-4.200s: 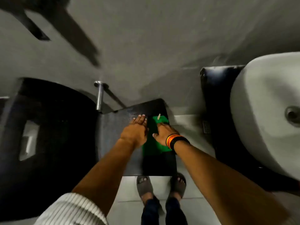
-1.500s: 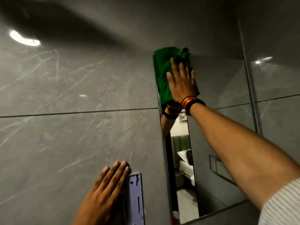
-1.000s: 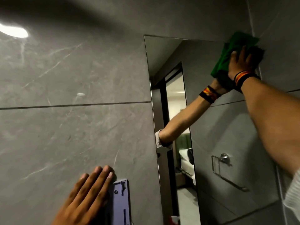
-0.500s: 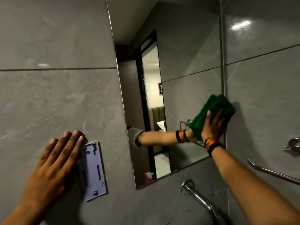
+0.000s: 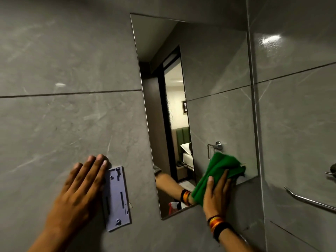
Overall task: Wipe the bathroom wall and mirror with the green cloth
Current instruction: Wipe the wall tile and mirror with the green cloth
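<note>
The tall frameless mirror (image 5: 214,84) hangs on the grey tiled wall (image 5: 69,117). My right hand (image 5: 217,193), with coloured bands at the wrist, presses the folded green cloth (image 5: 221,171) flat against the mirror's lower right corner, fingers spread over it. My left hand (image 5: 80,191) lies flat on the wall to the left of the mirror, fingers together, touching the edge of a grey plastic mounting plate (image 5: 117,198). The mirror reflects my right forearm, a doorway and a bed.
A metal rail (image 5: 309,200) and a round fitting (image 5: 331,171) jut from the side wall at right, close to my right arm. A vertical corner seam (image 5: 254,106) runs just right of the mirror.
My right hand has slid the cloth lower, to the mirror's bottom right corner. The view has tilted up, showing the mirror's top edge. My left hand stays flat beside the plate.
</note>
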Demonstrator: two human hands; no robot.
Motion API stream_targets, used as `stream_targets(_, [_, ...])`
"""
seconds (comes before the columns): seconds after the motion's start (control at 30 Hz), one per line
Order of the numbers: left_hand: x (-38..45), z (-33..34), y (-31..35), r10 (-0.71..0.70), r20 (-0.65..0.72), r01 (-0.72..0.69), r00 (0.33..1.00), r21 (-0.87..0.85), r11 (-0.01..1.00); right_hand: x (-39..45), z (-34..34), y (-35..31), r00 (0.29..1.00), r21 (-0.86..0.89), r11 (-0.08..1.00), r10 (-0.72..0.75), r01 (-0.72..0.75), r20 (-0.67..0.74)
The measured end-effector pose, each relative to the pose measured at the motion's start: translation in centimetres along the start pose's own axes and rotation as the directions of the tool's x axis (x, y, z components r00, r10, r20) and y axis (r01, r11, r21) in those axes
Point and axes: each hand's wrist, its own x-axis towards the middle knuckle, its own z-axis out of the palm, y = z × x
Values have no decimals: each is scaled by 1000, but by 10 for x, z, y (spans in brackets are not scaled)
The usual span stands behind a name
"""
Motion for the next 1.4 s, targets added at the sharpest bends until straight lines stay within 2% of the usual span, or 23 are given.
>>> stream_targets(0.13, [0, 1, -1, 9, -1, -9, 1000, 8, 1000, -71, 27, -43, 987, -67, 986, -144, 149, 74])
stream_targets(0.27, [-1, -2, 0, 13, 6, -13, 1000, 3, 1000, -83, 35, -87, 972, -62, 970, -236, 237, 22])
stream_targets(0.43, [-2, -1, -1, 24, 31, -24, 999, -2, 1000, -19, 19, -175, 917, -29, 919, -394, 393, -54])
stream_targets(0.6, [-2, -1, -3, 20, 26, -20, 999, -22, 1000, 77, 2, -298, 859, -47, 865, -501, 499, -103])
stream_targets(0.73, [1, -1, -2, 23, 17, -22, 1000, -24, 999, 137, -29, -383, 781, -33, 780, -624, 624, 11])
stream_targets(0.83, [1, -4, -4, 22, 39, -19, 999, -66, 998, 145, -53, -413, 755, 49, 758, -653, 651, 59])
stream_targets(0.97, [5, -27, -1, -6, 154, 19, 988, -86, 996, 113, -70, -402, 743, 75, 742, -669, 666, 19])
stream_targets(1.03, [8, -47, 4, -43, 237, 59, 970, -63, 996, 92, -75, -384, 724, 64, 731, -682, 679, 103])
stream_targets(1.1, [14, -63, 10, -75, 280, 91, 957, -45, 995, 81, -73, -357, 739, 22, 758, -642, 652, 204])
stream_targets(1.2, [12, -92, 19, -96, 301, 104, 949, -11, 995, 50, -66, -292, 741, -85, 770, -569, 632, 358])
stream_targets(1.33, [0, -120, 19, -56, 331, 50, 942, 27, 998, -32, -57, -181, 761, -192, 788, -453, 585, 464])
stream_targets(1.4, [-5, -131, 18, -40, 350, 25, 936, 47, 999, -83, -63, -127, 728, -206, 787, -390, 581, 564])
